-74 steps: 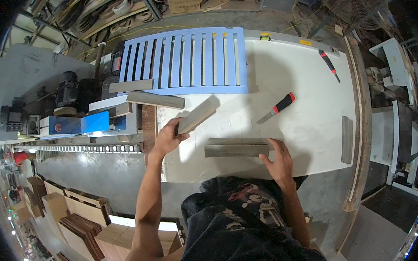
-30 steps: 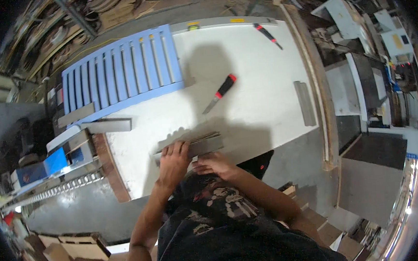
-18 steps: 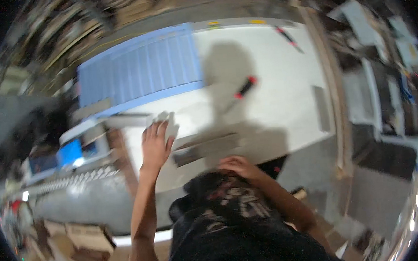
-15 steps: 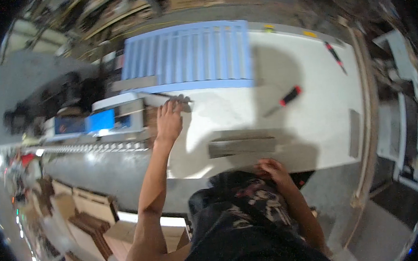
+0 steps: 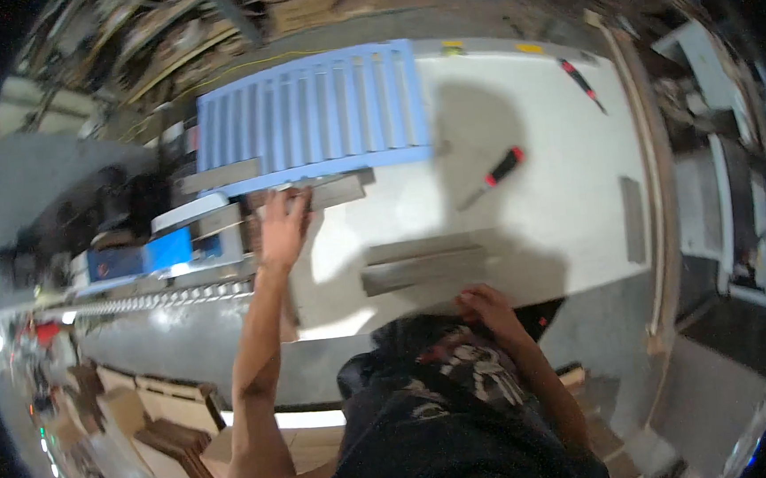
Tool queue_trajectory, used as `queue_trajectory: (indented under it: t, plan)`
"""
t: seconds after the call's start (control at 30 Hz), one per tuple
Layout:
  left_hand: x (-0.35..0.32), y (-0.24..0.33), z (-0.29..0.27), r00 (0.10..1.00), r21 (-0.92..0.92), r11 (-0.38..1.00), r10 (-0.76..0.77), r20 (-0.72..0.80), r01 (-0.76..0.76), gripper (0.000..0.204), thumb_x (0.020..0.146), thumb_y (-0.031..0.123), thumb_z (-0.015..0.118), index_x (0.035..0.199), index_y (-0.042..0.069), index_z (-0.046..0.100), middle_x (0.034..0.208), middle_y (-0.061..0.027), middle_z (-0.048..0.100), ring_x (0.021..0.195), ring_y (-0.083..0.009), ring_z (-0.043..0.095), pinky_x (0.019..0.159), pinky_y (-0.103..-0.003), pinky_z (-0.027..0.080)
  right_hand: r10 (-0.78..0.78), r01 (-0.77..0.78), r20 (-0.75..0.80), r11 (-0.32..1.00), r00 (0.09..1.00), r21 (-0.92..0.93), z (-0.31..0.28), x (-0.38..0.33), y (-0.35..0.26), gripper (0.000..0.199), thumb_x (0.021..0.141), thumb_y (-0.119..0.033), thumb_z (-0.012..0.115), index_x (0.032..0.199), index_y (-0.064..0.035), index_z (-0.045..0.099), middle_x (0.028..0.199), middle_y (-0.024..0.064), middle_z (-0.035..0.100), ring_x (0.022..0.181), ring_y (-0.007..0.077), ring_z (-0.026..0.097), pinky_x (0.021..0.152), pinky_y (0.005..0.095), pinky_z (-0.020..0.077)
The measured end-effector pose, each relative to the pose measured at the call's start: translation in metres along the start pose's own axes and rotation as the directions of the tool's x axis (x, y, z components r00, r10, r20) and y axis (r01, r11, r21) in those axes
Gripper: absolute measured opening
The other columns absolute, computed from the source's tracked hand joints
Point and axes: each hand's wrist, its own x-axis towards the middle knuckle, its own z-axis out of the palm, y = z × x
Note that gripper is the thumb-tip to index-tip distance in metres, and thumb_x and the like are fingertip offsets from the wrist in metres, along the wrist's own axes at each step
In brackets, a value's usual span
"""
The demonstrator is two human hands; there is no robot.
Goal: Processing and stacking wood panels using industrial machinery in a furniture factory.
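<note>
Left hand out on a grey strip, right hand at the desk edge.

Head view: left hand (image 5: 283, 230) lies open, fingers on the flat grey wooden strip (image 5: 331, 192) just below the blue slatted panel (image 5: 312, 115); right hand (image 5: 485, 305), fingers curled, rests at the white desk (image 5: 567, 208) edge, just below two stacked grey strips (image 5: 422, 263).

Slatted panel (image 5: 312, 111) behind two strips (image 5: 425, 263); screwdriver (image 5: 492, 176) right.
</note>
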Motion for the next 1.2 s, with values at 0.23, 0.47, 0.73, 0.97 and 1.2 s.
queue_trajectory:
  t: [0.23,0.47,0.73,0.97,1.2]
  plan:
    - [-0.006,0.143,-0.042,0.962,-0.468,0.866,0.255,0.103,-0.179,0.047,0.072,0.022,0.075,0.116,0.012,0.062,0.093,-0.0075,0.055,0.082,-0.0250,0.059,0.065,-0.037,0.052,-0.181,0.185,0.044,0.921,0.982,-0.344,0.003,0.017,0.018,0.026,0.091,-0.021,0.060,0.105,-0.0001,0.065,0.101,0.0082,0.067,0.096,0.0184,0.061,0.087,0.0307,0.0473]
    - [-0.027,0.198,-0.028,0.943,-0.459,0.841,0.332,0.022,-0.286,0.058,0.061,0.011,0.078,0.116,0.012,0.057,0.096,-0.0100,0.053,0.092,-0.0291,0.055,0.077,-0.042,0.047,-0.357,0.196,-0.122,0.731,0.926,-0.654,0.005,-0.017,-0.032,0.038,0.082,-0.034,0.070,0.108,-0.0065,0.063,0.110,0.0126,0.063,0.101,0.0242,0.060,0.084,0.0346,0.0469]
    - [-0.042,0.154,-0.004,0.863,-0.486,0.867,0.325,0.387,-0.108,0.085,0.057,0.011,0.079,0.134,0.010,0.043,0.113,-0.0155,0.062,0.100,-0.0341,0.061,0.081,-0.045,0.050,-0.689,0.238,0.318,-0.212,0.652,-0.948,-0.019,0.049,-0.031,0.054,0.087,-0.021,0.051,0.140,-0.0164,0.041,0.135,0.0158,0.045,0.126,0.0338,0.043,0.103,0.0475,0.0364]
    - [-0.054,0.134,0.007,0.800,-0.264,0.914,0.400,0.447,-0.309,0.033,0.090,0.005,0.049,0.123,0.005,0.048,0.081,-0.0126,0.062,0.061,-0.0197,0.062,0.040,-0.030,0.048,-0.487,0.232,0.201,0.002,0.850,-0.973,-0.010,0.037,-0.052,0.060,0.074,-0.006,0.068,0.130,-0.0083,0.047,0.128,0.0201,0.048,0.112,0.0359,0.055,0.087,0.0448,0.0503]
    - [-0.038,0.124,-0.018,0.843,-0.398,0.898,0.355,0.403,-0.188,0.061,0.086,0.036,0.062,0.137,0.009,0.041,0.115,-0.0188,0.059,0.089,-0.0318,0.065,0.077,-0.048,0.052,-0.457,0.201,0.147,0.072,0.877,-0.977,-0.002,0.033,-0.062,0.084,0.065,-0.008,0.080,0.139,-0.0132,0.039,0.138,0.0200,0.039,0.121,0.0390,0.047,0.095,0.0451,0.0452]
